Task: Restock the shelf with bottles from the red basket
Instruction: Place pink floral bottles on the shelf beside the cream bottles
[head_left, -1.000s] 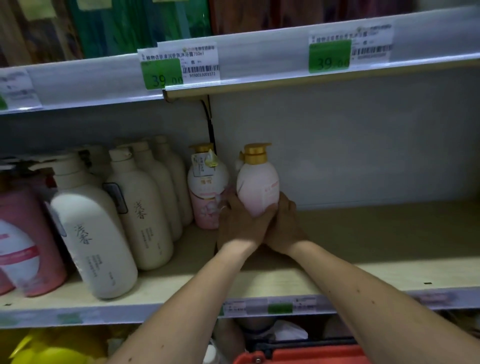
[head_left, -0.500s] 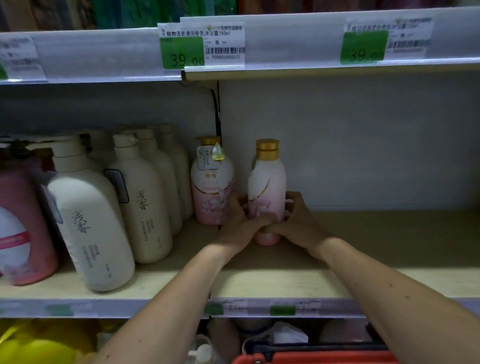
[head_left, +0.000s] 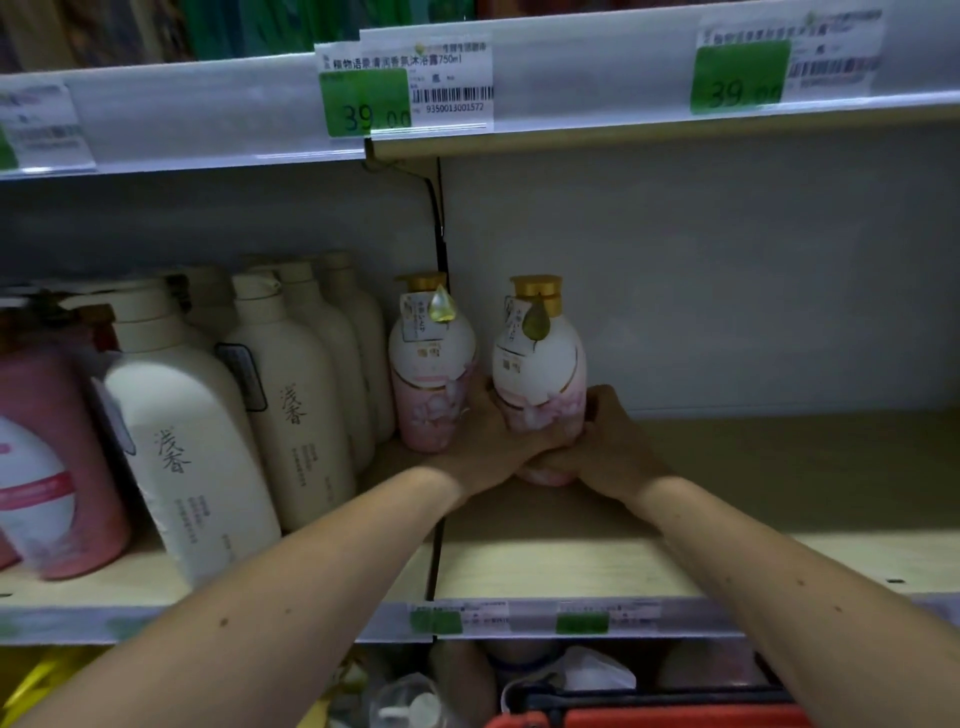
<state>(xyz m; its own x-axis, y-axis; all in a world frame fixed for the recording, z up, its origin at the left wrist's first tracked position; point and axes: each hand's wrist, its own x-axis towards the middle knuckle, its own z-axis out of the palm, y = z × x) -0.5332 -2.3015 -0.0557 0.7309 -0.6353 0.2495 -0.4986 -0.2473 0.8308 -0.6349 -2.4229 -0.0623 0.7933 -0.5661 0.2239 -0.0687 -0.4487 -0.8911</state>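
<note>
My left hand (head_left: 491, 441) and right hand (head_left: 605, 447), fingers curled, grip the upright bottle (head_left: 537, 374) on the shelf (head_left: 727, 509)

Pale wooden shelf board (head_left: 753, 499) with a grey back wall, and it's carrying a line-up: a pink plastic bottle (head_left: 47, 467) far left, rows of cream pump bottles (head_left: 291, 410) beside it, then two gold-capped pink-and-white bottles (head_left: 434, 364) standing upright near the middle divider.
</note>
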